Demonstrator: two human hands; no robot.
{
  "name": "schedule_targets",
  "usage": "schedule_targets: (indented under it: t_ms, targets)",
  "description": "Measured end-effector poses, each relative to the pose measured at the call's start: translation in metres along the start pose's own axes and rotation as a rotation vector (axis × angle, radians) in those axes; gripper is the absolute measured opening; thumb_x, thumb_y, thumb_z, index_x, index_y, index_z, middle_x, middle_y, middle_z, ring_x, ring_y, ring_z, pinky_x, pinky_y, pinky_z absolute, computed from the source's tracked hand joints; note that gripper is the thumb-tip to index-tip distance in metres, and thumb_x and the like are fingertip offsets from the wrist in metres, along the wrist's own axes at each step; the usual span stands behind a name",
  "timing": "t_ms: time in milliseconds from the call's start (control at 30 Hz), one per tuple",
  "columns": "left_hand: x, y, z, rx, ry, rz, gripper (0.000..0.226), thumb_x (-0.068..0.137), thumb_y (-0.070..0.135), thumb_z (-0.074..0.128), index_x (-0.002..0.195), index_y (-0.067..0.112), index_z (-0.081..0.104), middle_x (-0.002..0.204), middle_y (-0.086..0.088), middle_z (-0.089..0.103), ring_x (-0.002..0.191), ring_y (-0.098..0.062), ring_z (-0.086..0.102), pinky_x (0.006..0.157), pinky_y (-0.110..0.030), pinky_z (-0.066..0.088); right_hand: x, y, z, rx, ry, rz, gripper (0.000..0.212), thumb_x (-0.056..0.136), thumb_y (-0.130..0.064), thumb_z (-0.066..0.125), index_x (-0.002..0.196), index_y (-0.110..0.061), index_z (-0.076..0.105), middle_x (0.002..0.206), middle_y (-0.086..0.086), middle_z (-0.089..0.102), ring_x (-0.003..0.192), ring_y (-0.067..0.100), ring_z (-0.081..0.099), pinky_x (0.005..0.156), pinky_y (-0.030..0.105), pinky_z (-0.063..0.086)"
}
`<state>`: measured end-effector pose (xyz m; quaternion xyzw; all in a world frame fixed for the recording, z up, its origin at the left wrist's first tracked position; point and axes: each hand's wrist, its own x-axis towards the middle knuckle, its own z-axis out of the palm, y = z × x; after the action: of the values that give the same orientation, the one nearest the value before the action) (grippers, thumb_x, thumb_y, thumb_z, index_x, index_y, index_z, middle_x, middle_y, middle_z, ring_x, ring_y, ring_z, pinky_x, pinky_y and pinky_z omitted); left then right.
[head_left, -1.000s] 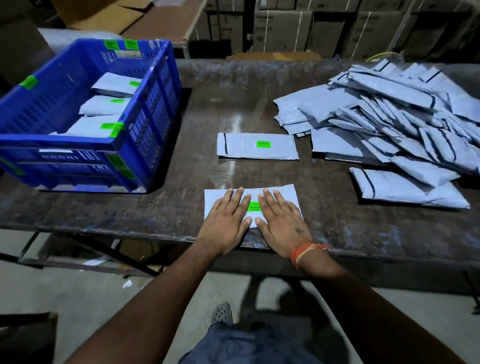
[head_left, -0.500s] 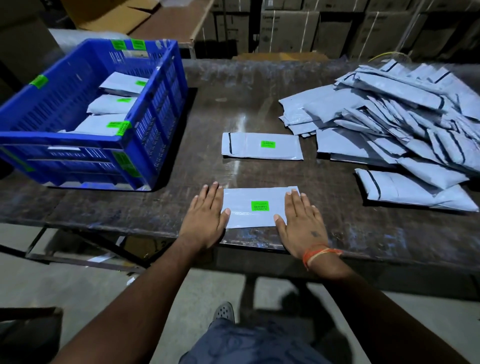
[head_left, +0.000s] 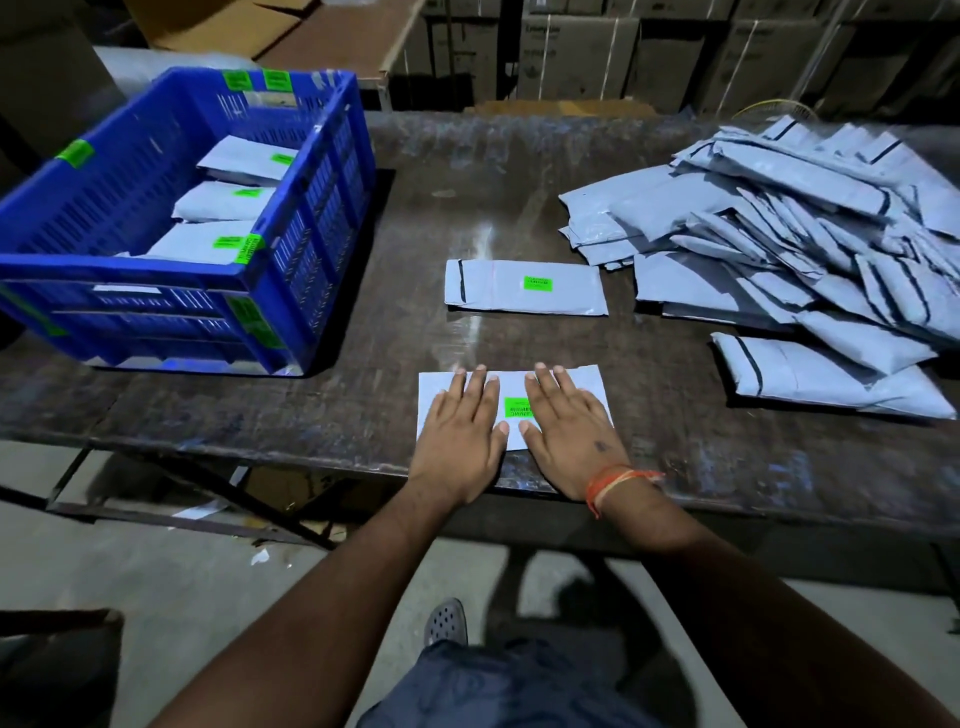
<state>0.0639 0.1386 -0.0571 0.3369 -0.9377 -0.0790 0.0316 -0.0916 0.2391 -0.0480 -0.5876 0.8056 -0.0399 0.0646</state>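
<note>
Near edge of bench (head_left: 675, 441), centre. Grey mailer packet (head_left: 589, 384) is lying flat there, green label (head_left: 516, 409) facing up between the two thumbs.

Left hand (head_left: 460, 426) and right hand (head_left: 569, 431) are both pressing palm-down on the packet. Fingers are straight and spread, gripping nothing, and the hands are sitting side by side with thumbs nearly meeting under the label.

Step, as I read it: flattening the packet and rubbing the label down.

Next move is probably lifting it across to the blue crate (head_left: 124, 267) on the left, where labelled packets are already lying. That is calling for a pinch at an edge, since flat palms cannot pick it up.

Packet's long axis is running left to right, along the bench's near edge. Which end carries the flap I cannot tell, as the hands are covering most of it.

Another labelled packet (head_left: 524, 288) is lying just beyond, same heading. An unlabelled pile (head_left: 805, 234) is sitting to the right.
</note>
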Motion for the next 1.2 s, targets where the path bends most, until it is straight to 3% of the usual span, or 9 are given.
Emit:
schedule_targets:
  t_ms: [300, 367, 467, 633, 767, 867, 1033, 1133, 1200]
  targets:
    - [-0.007, -0.023, -0.008, 0.029, -0.039, -0.177, 0.062, 0.101, 0.053, 0.014, 0.16, 0.033, 0.013, 0.169, -0.006, -0.001, 0.155, -0.03, -0.001, 0.122, -0.054, 0.008, -0.01, 0.019, 0.0, 0.053, 0.014, 0.202, 0.07, 0.098, -0.058, 0.013, 0.159, -0.025, 0.011, 0.167, 0.004, 0.003, 0.154, 0.026, 0.002, 0.122, 0.043, 0.015]
    - [-0.011, -0.02, -0.011, -0.012, 0.004, -0.312, 0.057, 0.103, 0.05, 0.029, 0.157, 0.031, 0.024, 0.165, -0.017, 0.009, 0.152, -0.036, 0.01, 0.12, -0.055, 0.016, -0.011, 0.019, -0.005, 0.102, 0.029, 0.326, 0.067, 0.101, -0.055, 0.031, 0.159, -0.024, 0.016, 0.166, 0.014, 0.003, 0.152, 0.033, 0.008, 0.12, 0.043, 0.018]
    - [-0.016, -0.005, -0.022, -0.106, 0.145, -0.511, 0.048, 0.095, 0.045, 0.054, 0.137, 0.021, 0.049, 0.146, -0.019, 0.034, 0.131, -0.038, 0.037, 0.105, -0.05, 0.041, -0.007, 0.013, -0.016, 0.169, 0.093, 0.431, 0.064, 0.094, -0.044, 0.054, 0.152, -0.026, 0.035, 0.152, 0.021, 0.025, 0.133, 0.041, 0.03, 0.11, 0.043, 0.032]
    - [-0.009, 0.004, -0.038, -0.448, 0.165, -0.707, 0.04, 0.088, 0.021, 0.074, 0.126, 0.027, 0.061, 0.134, -0.011, 0.034, 0.113, -0.031, 0.047, 0.098, -0.037, 0.046, 0.007, 0.022, -0.018, 0.607, 0.115, 0.484, 0.055, 0.076, -0.023, 0.076, 0.129, -0.025, 0.063, 0.124, 0.016, 0.055, 0.116, 0.029, 0.051, 0.102, 0.024, 0.039]
    - [-0.004, -0.003, -0.044, -0.528, 0.127, -0.767, 0.03, 0.09, 0.015, 0.073, 0.115, 0.029, 0.065, 0.131, -0.005, 0.034, 0.087, -0.019, 0.052, 0.085, -0.024, 0.043, 0.002, 0.03, -0.022, 1.014, 0.188, 0.447, 0.043, 0.071, 0.003, 0.078, 0.11, -0.015, 0.074, 0.115, 0.004, 0.069, 0.109, 0.017, 0.064, 0.091, 0.025, 0.05]
    - [-0.002, -0.006, -0.043, -0.429, 0.15, -0.755, 0.02, 0.091, 0.02, 0.072, 0.101, 0.037, 0.067, 0.126, -0.004, 0.052, 0.098, -0.023, 0.058, 0.078, -0.025, 0.041, 0.0, 0.032, -0.022, 1.157, 0.215, 0.419, 0.034, 0.075, 0.004, 0.075, 0.101, -0.018, 0.076, 0.112, 0.003, 0.072, 0.09, 0.016, 0.069, 0.081, 0.03, 0.056]
    - [-0.001, -0.009, -0.034, -0.405, 0.177, -0.706, 0.02, 0.093, 0.022, 0.068, 0.092, 0.041, 0.063, 0.115, 0.006, 0.065, 0.114, -0.021, 0.049, 0.08, -0.025, 0.038, -0.005, 0.034, -0.03, 1.191, 0.267, 0.284, 0.023, 0.084, 0.002, 0.07, 0.098, -0.015, 0.077, 0.106, -0.004, 0.073, 0.098, 0.006, 0.066, 0.076, 0.006, 0.046]
    - [-0.001, -0.007, -0.031, -0.491, 0.225, -0.657, 0.012, 0.088, 0.032, 0.067, 0.092, 0.042, 0.063, 0.125, 0.002, 0.059, 0.121, -0.022, 0.047, 0.087, -0.023, 0.029, -0.008, 0.041, -0.029, 1.322, 0.238, 0.277, 0.022, 0.09, 0.0, 0.064, 0.096, -0.017, 0.078, 0.108, 0.0, 0.072, 0.066, 0.009, 0.058, 0.054, 0.02, 0.05]
    - [0.001, -0.008, -0.027, -0.6, 0.266, -0.599, 0.015, 0.078, 0.046, 0.062, 0.093, 0.044, 0.065, 0.125, 0.002, 0.06, 0.12, -0.022, 0.05, 0.092, -0.026, 0.033, -0.01, 0.046, -0.03, 1.387, 0.252, 0.294, 0.023, 0.092, -0.001, 0.063, 0.095, -0.018, 0.078, 0.112, -0.001, 0.071, 0.058, 0.007, 0.052, 0.051, 0.027, 0.049]
